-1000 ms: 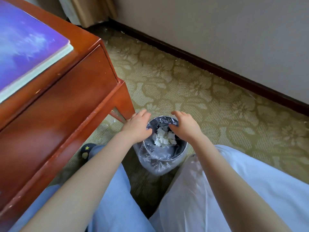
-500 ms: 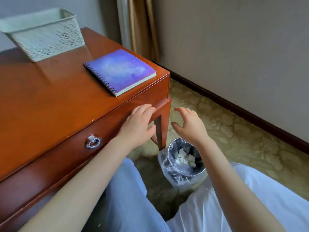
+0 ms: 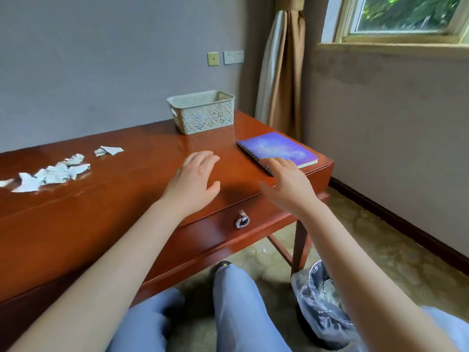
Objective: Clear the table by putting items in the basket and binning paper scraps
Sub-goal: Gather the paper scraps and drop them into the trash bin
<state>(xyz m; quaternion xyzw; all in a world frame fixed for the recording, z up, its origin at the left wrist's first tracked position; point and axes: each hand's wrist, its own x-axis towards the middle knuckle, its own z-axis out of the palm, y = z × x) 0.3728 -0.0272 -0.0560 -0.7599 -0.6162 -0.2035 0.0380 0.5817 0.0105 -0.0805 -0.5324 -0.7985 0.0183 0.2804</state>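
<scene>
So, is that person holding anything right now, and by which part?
Nothing is held. The left hand is spread open over the table. The right hand is open too, with its fingers stretched over the notebook's near corner without gripping it.

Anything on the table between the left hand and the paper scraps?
No. In the head view, only bare tabletop lies between the left hand and the paper scraps; the basket and notebook sit off that line.

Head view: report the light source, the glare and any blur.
Head view: daylight from the window at upper right; sheen on the table in front of the basket; soft shadow under the left hand; trouser legs at the bottom blurred.
</scene>
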